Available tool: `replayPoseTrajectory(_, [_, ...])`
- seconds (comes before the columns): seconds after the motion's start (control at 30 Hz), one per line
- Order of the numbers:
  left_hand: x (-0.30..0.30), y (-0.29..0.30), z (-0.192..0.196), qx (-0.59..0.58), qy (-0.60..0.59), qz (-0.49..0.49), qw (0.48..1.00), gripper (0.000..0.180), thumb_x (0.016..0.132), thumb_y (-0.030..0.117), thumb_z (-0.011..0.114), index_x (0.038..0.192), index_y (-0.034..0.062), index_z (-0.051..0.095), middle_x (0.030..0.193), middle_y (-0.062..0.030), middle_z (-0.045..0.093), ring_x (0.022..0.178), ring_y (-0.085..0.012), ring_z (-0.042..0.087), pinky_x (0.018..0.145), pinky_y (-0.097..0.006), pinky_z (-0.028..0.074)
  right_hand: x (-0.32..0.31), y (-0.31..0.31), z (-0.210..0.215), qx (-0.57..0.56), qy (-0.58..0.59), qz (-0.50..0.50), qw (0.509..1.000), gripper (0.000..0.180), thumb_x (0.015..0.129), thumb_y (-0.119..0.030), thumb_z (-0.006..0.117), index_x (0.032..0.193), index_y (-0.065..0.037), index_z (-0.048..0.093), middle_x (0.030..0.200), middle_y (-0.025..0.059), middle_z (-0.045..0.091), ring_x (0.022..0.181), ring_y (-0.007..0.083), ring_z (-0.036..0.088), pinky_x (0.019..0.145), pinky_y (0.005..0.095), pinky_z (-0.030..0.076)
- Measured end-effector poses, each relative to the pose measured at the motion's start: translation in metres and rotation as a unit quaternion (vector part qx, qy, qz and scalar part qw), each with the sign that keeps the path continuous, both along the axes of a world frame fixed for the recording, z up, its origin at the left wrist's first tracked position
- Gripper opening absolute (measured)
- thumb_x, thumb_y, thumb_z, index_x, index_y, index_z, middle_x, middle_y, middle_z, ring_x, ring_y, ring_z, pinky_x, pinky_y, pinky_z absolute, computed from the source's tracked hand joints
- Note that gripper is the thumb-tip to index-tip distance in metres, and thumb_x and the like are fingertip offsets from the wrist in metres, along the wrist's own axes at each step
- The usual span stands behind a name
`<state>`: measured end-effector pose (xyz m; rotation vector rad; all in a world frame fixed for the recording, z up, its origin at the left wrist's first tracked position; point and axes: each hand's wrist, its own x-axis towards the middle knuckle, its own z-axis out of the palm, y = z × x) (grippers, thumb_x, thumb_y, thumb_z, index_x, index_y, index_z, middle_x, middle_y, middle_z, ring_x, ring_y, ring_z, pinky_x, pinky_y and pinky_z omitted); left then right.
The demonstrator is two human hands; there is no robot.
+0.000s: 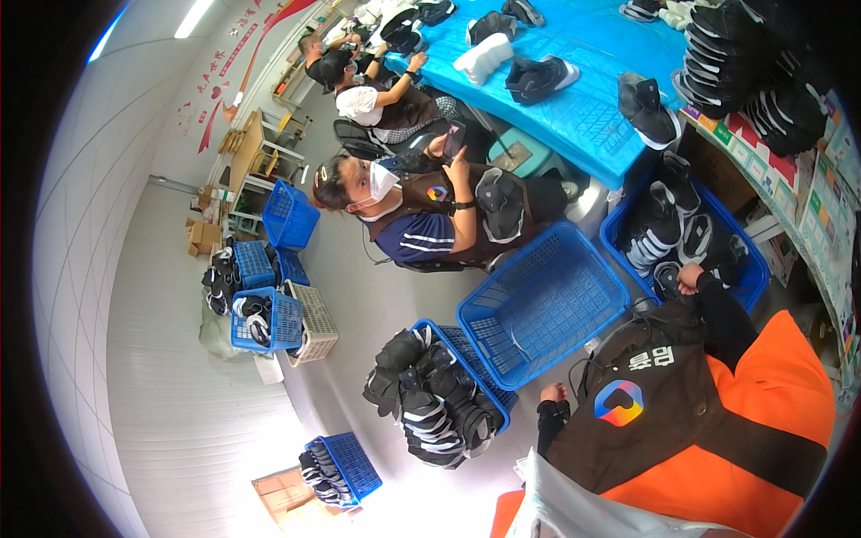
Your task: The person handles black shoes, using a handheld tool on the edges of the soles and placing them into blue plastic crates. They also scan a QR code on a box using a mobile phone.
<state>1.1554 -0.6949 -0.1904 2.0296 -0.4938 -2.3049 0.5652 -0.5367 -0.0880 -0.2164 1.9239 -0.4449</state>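
My right hand [690, 278] reaches into a blue basket [759, 285] on the right, its fingers closed at a black shoe with a pale sole [666, 281]. More black-and-white shoes [662, 220] lie in that basket around it. My left hand [554, 393] hangs low beside my brown apron [659, 394], loosely curled, with nothing visible in it. Nearest to it is a blue basket [619, 291] whose mesh floor shows. Just left of that, black shoes [435, 403] are heaped on another blue basket [507, 414].
A seated co-worker [421, 211] holds a phone [455, 139], a black shoe [500, 206] on the lap. Farther back, more people sit along a blue-covered table [596, 117] bearing shoes. Stacked shoes [731, 58] stand at far right; baskets [267, 318] occupy the floor at left.
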Motion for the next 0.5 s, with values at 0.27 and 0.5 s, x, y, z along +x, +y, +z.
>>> replayPoseTrajectory(0.27, [0.004,0.003,-0.003,0.004,-0.003,0.001,1.000,0.020,0.099,0.022,0.051,0.106,0.0048,0.059,0.079,-0.0063,0.062,0.065,-0.0195,0.059,0.058,-0.035,0.050,0.007,0.005,-0.004,0.001,-0.001,-0.006,1.000,0.030,0.094,-0.019,0.055,0.079,0.003,0.068,0.065,0.0132,0.070,0.044,0.0231,0.064,0.039,0.0371,0.048])
replayPoseTrajectory(0.5, [0.004,0.012,-0.007,0.017,0.009,0.007,1.000,0.019,0.100,0.022,0.051,0.105,0.0052,0.058,0.078,-0.0060,0.061,0.065,-0.0195,0.059,0.058,-0.035,0.051,0.001,0.012,-0.014,0.021,0.002,0.019,1.000,0.035,0.094,-0.020,0.054,0.071,0.002,0.068,0.064,0.0142,0.069,0.044,0.0232,0.063,0.040,0.0358,0.048])
